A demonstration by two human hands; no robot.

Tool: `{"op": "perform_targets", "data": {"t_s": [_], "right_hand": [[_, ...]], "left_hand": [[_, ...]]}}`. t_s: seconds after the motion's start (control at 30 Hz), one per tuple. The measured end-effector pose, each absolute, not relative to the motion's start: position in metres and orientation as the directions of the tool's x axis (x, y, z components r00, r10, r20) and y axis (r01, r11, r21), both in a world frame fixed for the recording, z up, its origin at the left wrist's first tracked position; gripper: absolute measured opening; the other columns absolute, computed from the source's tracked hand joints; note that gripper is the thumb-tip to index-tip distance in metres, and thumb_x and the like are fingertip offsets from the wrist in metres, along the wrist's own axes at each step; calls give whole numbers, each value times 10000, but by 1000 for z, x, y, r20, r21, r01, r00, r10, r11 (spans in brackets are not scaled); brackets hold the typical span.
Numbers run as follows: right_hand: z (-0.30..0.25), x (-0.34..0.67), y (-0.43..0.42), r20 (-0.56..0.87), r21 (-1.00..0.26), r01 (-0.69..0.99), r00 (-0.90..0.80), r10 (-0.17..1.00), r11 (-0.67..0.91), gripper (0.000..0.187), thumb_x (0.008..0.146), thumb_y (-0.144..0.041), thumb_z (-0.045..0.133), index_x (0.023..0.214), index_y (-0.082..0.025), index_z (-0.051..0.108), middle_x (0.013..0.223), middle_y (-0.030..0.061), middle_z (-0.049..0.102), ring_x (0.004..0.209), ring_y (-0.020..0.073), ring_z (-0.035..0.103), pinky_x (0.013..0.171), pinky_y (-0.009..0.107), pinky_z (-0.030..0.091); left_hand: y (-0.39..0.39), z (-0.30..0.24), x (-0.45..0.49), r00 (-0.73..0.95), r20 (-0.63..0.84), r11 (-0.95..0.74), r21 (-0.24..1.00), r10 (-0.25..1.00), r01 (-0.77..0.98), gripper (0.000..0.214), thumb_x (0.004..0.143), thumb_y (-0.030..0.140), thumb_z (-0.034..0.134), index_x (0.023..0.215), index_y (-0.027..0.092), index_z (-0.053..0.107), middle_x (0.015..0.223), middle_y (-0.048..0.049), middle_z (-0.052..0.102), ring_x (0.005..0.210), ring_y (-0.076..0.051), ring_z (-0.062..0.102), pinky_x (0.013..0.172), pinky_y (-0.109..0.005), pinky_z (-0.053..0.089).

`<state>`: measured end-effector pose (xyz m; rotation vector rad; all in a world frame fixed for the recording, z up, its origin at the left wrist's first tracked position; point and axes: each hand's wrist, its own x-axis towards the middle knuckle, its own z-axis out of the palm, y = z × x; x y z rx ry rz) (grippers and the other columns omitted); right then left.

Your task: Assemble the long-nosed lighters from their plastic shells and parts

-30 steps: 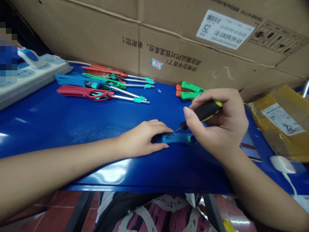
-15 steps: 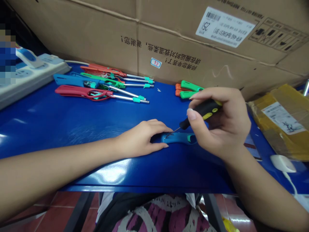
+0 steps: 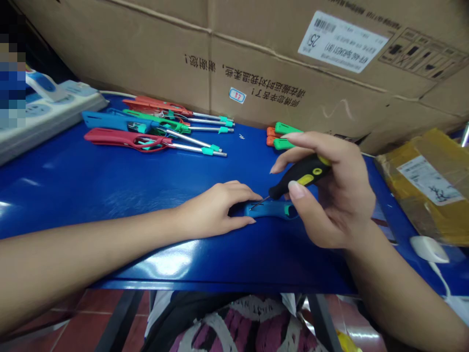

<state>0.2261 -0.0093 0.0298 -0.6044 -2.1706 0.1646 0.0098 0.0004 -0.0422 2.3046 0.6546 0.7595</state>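
One blue plastic lighter handle [image 3: 269, 210] lies on the glossy blue table [image 3: 146, 181], its left end between the thumb and fingers of the left hand [image 3: 216, 210]. The right hand [image 3: 339, 195] loosely cradles a black-and-yellow screwdriver [image 3: 295, 180], fingers partly stretched out, its tip at that same end. The step looks like screwdriving; the next move calls for a seated tip and steady hold. The large brown cardboard box [image 3: 146, 58] and yellow-taped parcel [image 3: 410, 188] hide any contents.

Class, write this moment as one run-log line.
left hand: holds blue handle | right hand: holds screwdriver | tip: at handle's left end
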Motion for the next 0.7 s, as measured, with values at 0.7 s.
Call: {"op": "perform_targets", "data": {"t_s": [0.7], "right_hand": [[28,233,-3,781,-144,391,-520,347,909,344,871,-220,663,1214,-210,638,967,54,736,763,209,721,648,345,609]], "left_hand": [[0,-43,10,712,356,-696,671,605,256,329,884,225,744,1196,151,673,1135,-82,732,1086,-220,670,984,-362,523]]}}
